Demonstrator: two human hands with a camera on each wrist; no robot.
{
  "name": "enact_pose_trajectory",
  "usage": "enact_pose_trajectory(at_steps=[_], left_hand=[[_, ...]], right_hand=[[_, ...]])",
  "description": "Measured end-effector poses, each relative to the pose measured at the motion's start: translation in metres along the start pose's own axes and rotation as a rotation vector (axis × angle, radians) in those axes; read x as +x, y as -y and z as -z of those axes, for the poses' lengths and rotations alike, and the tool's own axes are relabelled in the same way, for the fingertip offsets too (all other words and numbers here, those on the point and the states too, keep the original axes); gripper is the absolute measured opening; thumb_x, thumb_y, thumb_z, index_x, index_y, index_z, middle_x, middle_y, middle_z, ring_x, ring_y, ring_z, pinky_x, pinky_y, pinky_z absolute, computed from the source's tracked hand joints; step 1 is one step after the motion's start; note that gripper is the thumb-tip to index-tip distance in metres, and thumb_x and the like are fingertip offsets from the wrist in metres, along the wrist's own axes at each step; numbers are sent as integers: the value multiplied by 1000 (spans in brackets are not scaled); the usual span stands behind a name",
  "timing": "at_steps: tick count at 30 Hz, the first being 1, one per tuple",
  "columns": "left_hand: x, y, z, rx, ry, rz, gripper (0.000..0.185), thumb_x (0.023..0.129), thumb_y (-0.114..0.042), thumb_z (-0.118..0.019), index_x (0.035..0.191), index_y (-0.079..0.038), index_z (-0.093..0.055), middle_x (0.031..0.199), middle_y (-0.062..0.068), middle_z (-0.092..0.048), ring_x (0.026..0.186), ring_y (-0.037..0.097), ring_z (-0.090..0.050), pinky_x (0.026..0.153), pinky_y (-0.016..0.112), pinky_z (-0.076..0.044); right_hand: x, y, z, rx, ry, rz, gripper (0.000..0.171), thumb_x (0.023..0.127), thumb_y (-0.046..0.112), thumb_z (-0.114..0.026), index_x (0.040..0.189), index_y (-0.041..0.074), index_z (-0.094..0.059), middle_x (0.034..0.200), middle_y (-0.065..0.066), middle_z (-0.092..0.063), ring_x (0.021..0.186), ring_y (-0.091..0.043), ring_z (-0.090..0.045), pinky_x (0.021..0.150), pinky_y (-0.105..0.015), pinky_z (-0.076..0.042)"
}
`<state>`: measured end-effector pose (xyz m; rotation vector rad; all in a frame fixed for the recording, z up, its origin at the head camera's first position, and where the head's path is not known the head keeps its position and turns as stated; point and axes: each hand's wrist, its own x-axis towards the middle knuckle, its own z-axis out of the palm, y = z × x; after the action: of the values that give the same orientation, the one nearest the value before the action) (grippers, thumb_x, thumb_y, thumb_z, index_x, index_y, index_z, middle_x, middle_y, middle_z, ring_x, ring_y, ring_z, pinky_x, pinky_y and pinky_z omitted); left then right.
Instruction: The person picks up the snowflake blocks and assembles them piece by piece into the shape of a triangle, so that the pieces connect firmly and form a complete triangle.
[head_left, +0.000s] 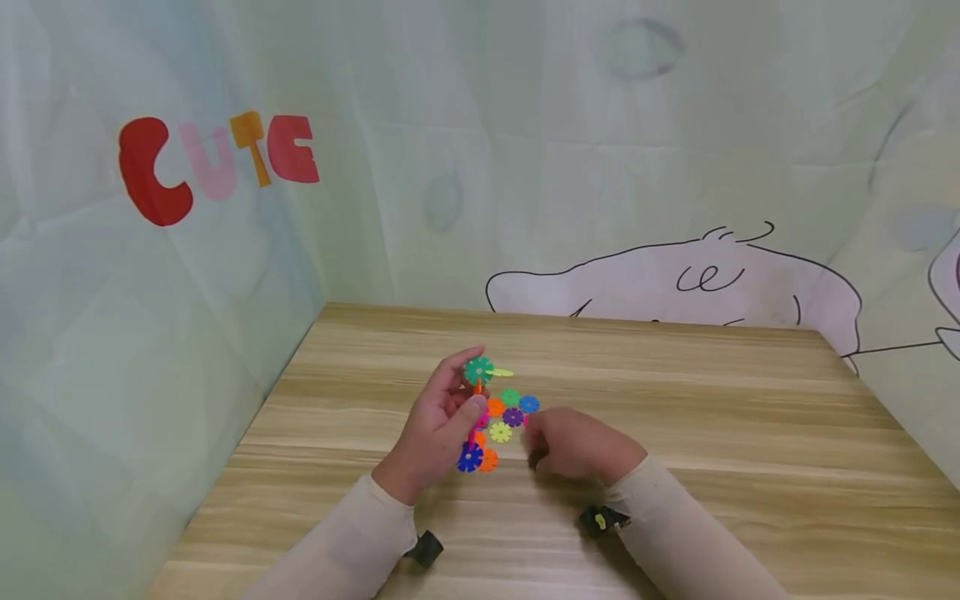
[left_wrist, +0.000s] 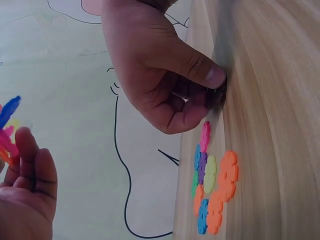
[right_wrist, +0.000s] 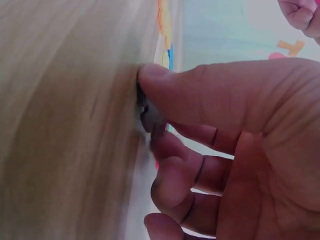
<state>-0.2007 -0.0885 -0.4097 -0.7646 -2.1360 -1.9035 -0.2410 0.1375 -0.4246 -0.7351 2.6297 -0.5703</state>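
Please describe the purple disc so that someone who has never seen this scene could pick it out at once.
On the wood-grained table, look between the left hand and the right hand, where several loose notched discs lie. The purple disc sits among them beside a blue disc and a yellow-green disc; it is the only purple one there.

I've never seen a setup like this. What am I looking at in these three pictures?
There is no machine here, just a person working bare-handed. The wide picture comes from a camera worn on the head; the other two come from cameras on each wrist, so the table looks turned on its side. On it lie loose, notched, flower-like discs in orange, purple, green, blue, yellow and pink. The left hand holds a cluster of similar discs that seem joined together; the right hand pinches a small dark piece close to the table.
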Motion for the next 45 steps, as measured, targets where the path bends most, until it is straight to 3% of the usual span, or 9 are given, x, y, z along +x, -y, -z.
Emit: enact_pose_trajectory(at_steps=[8, 11, 16, 22, 26, 29, 39, 45], left_hand=[[1, 1, 0, -34, -8, 9, 54, 107, 1, -46, 158, -18, -40, 114, 14, -56, 103, 28, -61, 91, 26, -57], [1, 1, 1, -49, -12, 14, 54, 107, 1, -44, 158, -17, -39, 118, 13, -56, 109, 27, -60, 96, 26, -56], [1, 1, 1, -61, -12, 22, 53, 107, 1, -42, 157, -16, -39, 117, 13, -56, 106, 28, -60, 94, 25, -56], [0, 2, 2, -52, -8, -10, 48, 107, 2, -42, 153, -12, -40, 109, 19, -55, 95, 27, -57, 84, 25, -56], [-1, 1, 1, -57, 5, -28, 45, 105, 3, -42, 149, -8, -41, 104, 23, -54, 87, 20, -55, 77, 24, -55], [-2, 0, 1, -56, 22, -31, 44, 105, 3, -43, 148, -8, -42, 101, 19, -53, 82, 19, -55, 74, 24, -56], [-1, 2, 1, -76, 82, -18, 32, 106, 2, -43, 137, -6, -40, 97, 14, -51, 76, 17, -57, 71, 25, -59], [-1, 2, 0, -46, 124, -44, 22, 106, 0, -44, 126, -2, -35, 94, 11, -53, 69, 18, -53, 66, 22, -54]], right_hand=[[0, -5, 2, 99, -68, -30, 25, 86, 10, -85, 87, 16, -61, 80, 3, -62, 76, -17, -56, 71, -35, -48], [1, -6, 8, 204, -115, -12, 21, 89, 11, -83, 93, 15, -63, 76, 3, -63, 67, -15, -52, 63, -31, -45], [-4, -2, 21, 489, -251, 108, 17, 96, 8, -76, 111, 7, -68, 73, -1, -63, 61, -15, -49, 54, -25, -42], [-17, 9, 32, 691, -423, 275, 30, 98, 0, -70, 127, 5, -64, 92, -11, -65, 79, -21, -60, 69, -24, -56], [-22, 16, 32, 715, -452, 344, 32, 98, -1, -68, 130, 7, -63, 97, -13, -66, 82, -23, -61, 70, -25, -56], [-22, 19, 31, 721, -454, 373, 32, 98, -2, -67, 130, 5, -63, 98, -14, -67, 82, -23, -61, 70, -25, -55], [-24, 27, 27, 721, -456, 407, 32, 97, -4, -68, 127, 7, -66, 95, -13, -67, 78, -23, -63, 67, -26, -56], [-22, 30, 22, 738, -447, 465, 30, 97, -7, -67, 126, 1, -66, 95, -25, -67, 78, -24, -67, 69, -27, -59]])
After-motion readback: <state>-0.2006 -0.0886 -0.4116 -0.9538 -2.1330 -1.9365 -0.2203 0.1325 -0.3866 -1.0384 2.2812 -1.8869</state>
